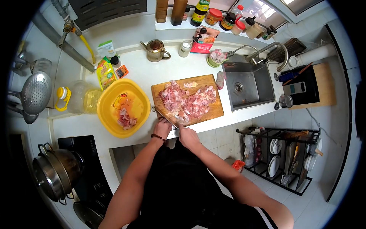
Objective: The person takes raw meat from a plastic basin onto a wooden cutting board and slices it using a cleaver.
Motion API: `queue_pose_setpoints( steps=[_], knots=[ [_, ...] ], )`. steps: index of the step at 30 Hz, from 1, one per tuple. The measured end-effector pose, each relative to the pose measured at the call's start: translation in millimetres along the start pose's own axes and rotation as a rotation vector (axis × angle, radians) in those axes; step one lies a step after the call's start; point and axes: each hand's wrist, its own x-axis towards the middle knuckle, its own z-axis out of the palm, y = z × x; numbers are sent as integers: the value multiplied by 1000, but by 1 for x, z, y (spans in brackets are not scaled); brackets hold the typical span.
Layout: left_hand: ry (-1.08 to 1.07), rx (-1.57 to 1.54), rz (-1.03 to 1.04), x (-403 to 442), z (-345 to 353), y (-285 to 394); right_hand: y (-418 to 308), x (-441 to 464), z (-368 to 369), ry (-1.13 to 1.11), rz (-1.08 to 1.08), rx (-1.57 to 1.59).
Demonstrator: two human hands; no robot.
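Note:
Chopped raw meat (196,103) lies in several heaps on a wooden cutting board (211,115). My right hand (188,136) is closed around the handle end of a knife (166,117), whose thin blade slants up and left over the board's front left corner. Just left of it, my left hand (162,128), with a beaded bracelet at the wrist, has its fingers curled in at the board's front edge by the blade; what they hold is hidden. A yellow basin (105,116) left of the board contains a few meat pieces (126,119) and reddish liquid.
A sink (249,103) is right of the board, with a green bowl (213,62) of meat near its back left corner. Behind stand a teapot (155,50) and a jar (184,49). An oil jug (89,100) is at left, pots (53,171) at lower left.

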Motion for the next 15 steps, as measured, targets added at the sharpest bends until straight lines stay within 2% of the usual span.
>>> queue_pose_setpoints(
  steps=[3,9,10,12,15],
  knots=[
    [16,-43,-26,1,0,4,-8,20,-4,-56,7,-30],
    [-26,-67,-48,3,-3,1,-3,-2,-13,-129,85,33],
    [-39,-64,-40,2,-4,2,-5,2,-8,-129,87,36],
    [-47,-87,-49,5,-5,3,-8,24,4,38,25,97],
    [-42,-110,-53,5,-11,4,-4,26,1,-9,25,114]
  ],
)
